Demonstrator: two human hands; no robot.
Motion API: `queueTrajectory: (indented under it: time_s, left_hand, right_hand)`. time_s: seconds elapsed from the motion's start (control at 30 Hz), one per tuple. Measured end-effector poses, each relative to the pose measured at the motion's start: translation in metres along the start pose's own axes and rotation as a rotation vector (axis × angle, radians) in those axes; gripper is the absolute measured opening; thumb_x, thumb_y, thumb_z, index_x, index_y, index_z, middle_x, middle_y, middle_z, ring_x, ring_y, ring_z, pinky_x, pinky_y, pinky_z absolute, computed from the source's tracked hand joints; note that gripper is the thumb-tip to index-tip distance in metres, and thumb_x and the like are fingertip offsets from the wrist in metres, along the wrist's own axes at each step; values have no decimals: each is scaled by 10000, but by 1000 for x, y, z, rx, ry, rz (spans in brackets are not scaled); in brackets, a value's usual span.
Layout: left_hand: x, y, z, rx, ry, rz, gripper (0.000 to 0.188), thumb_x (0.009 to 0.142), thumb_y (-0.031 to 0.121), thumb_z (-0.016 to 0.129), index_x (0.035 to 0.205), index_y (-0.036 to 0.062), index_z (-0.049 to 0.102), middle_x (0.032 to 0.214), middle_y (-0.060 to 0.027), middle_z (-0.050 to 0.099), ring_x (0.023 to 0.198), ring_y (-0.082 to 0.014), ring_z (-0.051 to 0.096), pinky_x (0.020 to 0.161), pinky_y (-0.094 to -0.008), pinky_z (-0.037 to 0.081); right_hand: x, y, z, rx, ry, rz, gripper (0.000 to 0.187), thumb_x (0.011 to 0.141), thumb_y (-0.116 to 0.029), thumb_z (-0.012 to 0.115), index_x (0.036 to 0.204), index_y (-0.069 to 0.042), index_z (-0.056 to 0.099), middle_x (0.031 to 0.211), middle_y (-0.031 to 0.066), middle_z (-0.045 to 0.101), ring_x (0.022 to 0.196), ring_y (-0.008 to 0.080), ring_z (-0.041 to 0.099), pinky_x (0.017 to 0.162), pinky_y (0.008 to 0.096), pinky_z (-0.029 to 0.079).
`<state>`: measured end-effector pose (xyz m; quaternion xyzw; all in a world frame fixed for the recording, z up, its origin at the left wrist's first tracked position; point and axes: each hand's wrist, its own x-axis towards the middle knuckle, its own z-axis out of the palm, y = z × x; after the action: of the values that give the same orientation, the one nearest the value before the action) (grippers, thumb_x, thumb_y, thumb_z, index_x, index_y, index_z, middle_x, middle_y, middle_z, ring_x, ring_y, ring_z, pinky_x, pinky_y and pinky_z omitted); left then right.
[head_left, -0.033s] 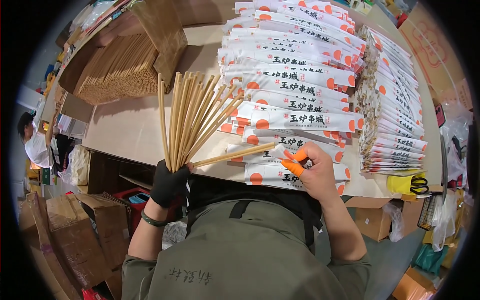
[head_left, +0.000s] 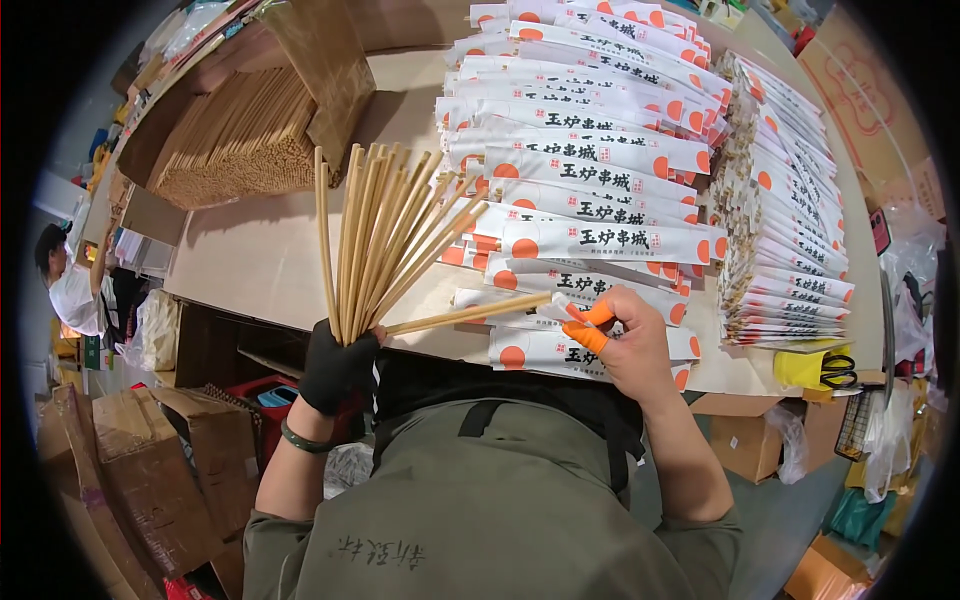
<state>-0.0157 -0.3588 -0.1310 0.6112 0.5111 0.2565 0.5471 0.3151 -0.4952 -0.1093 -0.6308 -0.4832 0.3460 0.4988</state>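
Observation:
A fan of light wooden chopsticks (head_left: 368, 255) rises from my left hand (head_left: 338, 372), which wears a black glove and is closed round their lower ends. One pair of chopsticks (head_left: 465, 314) points right from that hand, apart from the fan. At its tips, my right hand (head_left: 632, 345), with orange covers on its fingers, pinches the end of a white paper sleeve (head_left: 568, 305). Whether the tips are inside the sleeve I cannot tell. White sleeves with red dots and black print lie in an overlapping pile (head_left: 610, 240) beneath and beyond my right hand.
An open cardboard box (head_left: 340, 85) of stacked chopsticks (head_left: 235, 150) stands far left on the table. Filled-looking sleeves form another stack (head_left: 790, 240) on the right, beside black-handled scissors (head_left: 838, 372). Cartons (head_left: 130, 470) sit below left. A person (head_left: 75, 280) is at the far left.

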Motion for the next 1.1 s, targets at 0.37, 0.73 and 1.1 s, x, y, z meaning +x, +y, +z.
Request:
queueTrajectory:
  time_s: [0.37, 0.73, 1.1]
  left_hand:
    - [12, 39, 62, 86, -121, 319, 297, 886, 202, 663, 1105, 4, 631, 1076, -103, 664, 969, -136, 608, 817, -323, 486]
    - [45, 8, 69, -75, 241, 17, 253, 861, 258, 691, 890, 7, 671, 641, -12, 594, 595, -91, 562, 569, -256, 460]
    - [23, -4, 59, -10, 271, 29, 205, 861, 206, 679, 908, 7, 664, 716, 4, 608, 626, -64, 515, 578, -230, 400]
  right_hand:
    - [18, -26, 42, -611, -35, -638, 143, 709, -128, 755, 808, -48, 690, 836, 84, 661, 841, 249, 642, 749, 339, 500]
    - [-17, 34, 27, -918, -326, -657, 269, 708, -76, 675, 940, 46, 616, 896, 115, 573, 786, 261, 569, 682, 365, 468]
    - [-15, 32, 19, -877, -310, -623, 140, 688, -67, 616, 812, -5, 600, 840, 81, 543, 766, 235, 556, 644, 350, 471]
